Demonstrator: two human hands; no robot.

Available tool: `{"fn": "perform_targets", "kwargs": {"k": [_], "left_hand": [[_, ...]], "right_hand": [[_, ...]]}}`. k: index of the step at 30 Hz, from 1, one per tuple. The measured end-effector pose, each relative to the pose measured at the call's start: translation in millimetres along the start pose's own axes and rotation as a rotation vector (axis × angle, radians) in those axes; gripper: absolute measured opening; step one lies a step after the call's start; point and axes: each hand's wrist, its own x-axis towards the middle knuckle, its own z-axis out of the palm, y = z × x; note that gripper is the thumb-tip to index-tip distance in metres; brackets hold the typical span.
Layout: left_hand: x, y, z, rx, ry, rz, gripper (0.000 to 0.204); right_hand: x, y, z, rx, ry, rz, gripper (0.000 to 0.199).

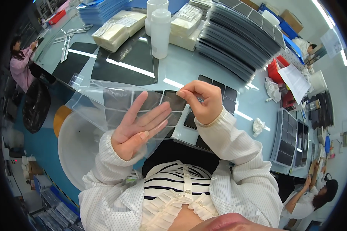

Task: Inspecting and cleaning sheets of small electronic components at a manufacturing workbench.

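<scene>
A clear plastic sheet (117,96) with faint grid lines is held up over the near edge of the table. My left hand (137,129) has its fingers stretched out behind the film and its thumb in front, with the film between them. At the sheet's upper right edge my right hand (205,101) pinches with thumb and forefinger. A dark square (174,101) shows right by that pinch; whether it sits in the sheet or lies below it I cannot tell. Beyond my right hand, a grid of dark rounded panels (230,93) lies on the table.
A tall stack of dark sheets (239,38) stands at the back, beside white bottles (160,34) and wrapped packs (119,30). Crumpled white tissue (258,126) and a red bin (275,71) are on the right. A white tub (71,142) stands below left. Other people work at both sides.
</scene>
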Motion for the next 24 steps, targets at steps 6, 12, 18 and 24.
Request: {"fn": "perform_targets", "kwargs": {"k": [6,12,18,24], "left_hand": [[-23,31,-3,-0.234,-0.073,-0.108,0.091],[5,57,-57,-0.211,0.12,0.036,0.101],[91,75,-103,-0.064,0.035,0.18,0.092],[108,55,-140,0.087,0.293,0.444,0.089]], "right_hand": [[30,32,-95,-0.118,0.607,0.311,0.018],[-37,38,-125,-0.021,0.316,0.409,0.017],[-71,22,-110,0.029,0.332,0.519,0.017],[-104,2,-99,-0.085,0.43,0.481,0.013]]}}
